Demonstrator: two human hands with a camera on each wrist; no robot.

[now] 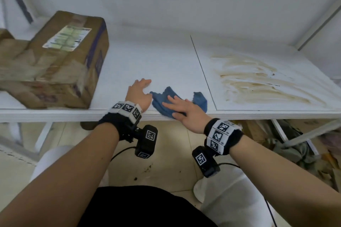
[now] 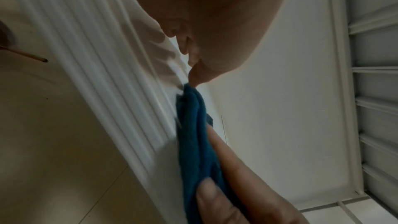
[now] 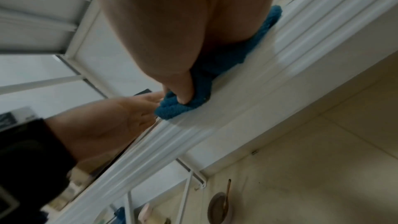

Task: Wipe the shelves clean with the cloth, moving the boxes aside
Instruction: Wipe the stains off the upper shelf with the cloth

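A crumpled blue cloth point(image 1: 160, 101) lies on the white shelf point(image 1: 156, 61) near its front edge. My right hand point(image 1: 180, 107) lies flat on the cloth with straight, spread fingers and presses it down; its thumb point(image 3: 185, 91) sinks into a fold of the cloth point(image 3: 226, 60). My left hand point(image 1: 141, 90) rests flat on the shelf just left of the cloth, and its thumb tip point(image 2: 194, 79) touches the cloth's edge point(image 2: 193, 134). A worn brown cardboard box point(image 1: 55, 61) with a label on top stands on the shelf's left part, apart from both hands.
Brown streaky stains point(image 1: 258, 83) cover the shelf's right panel, beyond a thin seam point(image 1: 203, 73). Another box corner point(image 1: 5, 33) shows at the far left. A white wall closes the shelf's back. Below the shelf at the right lies clutter point(image 1: 295, 149) on the tiled floor.
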